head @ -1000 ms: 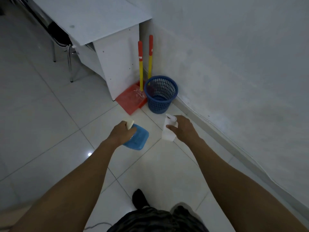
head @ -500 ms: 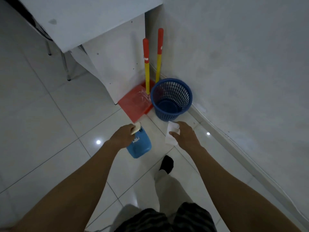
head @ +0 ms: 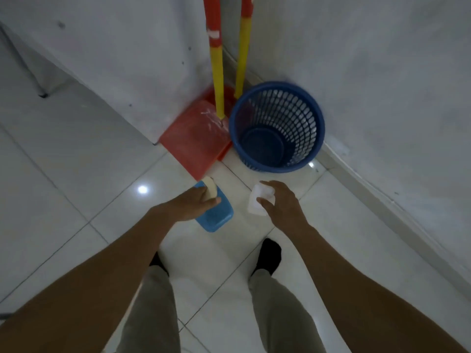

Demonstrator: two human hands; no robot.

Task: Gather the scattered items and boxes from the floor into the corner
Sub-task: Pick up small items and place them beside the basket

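My left hand (head: pixel 193 203) grips a blue plastic box (head: pixel 216 215) together with a small cream-coloured item (head: pixel 211 191), held above the floor tiles. My right hand (head: pixel 280 205) holds a small white box (head: pixel 256 203) by its side. Both hands hang a short way in front of the corner, where a blue mesh waste basket (head: pixel 277 128) stands against the wall with nothing visible inside it. My two feet in dark socks stand just below the hands.
A red dustpan (head: pixel 196 138) lies left of the basket, and two red-and-yellow handles (head: pixel 218 72) lean in the corner. A white desk panel (head: pixel 122 62) stands at the left, the grey wall (head: pixel 382 85) at the right. Glossy white tiles cover the floor.
I have walked closer to the corner; the basket and dustpan now fill more of the view. Both hands still carry their items, now nearer the basket.
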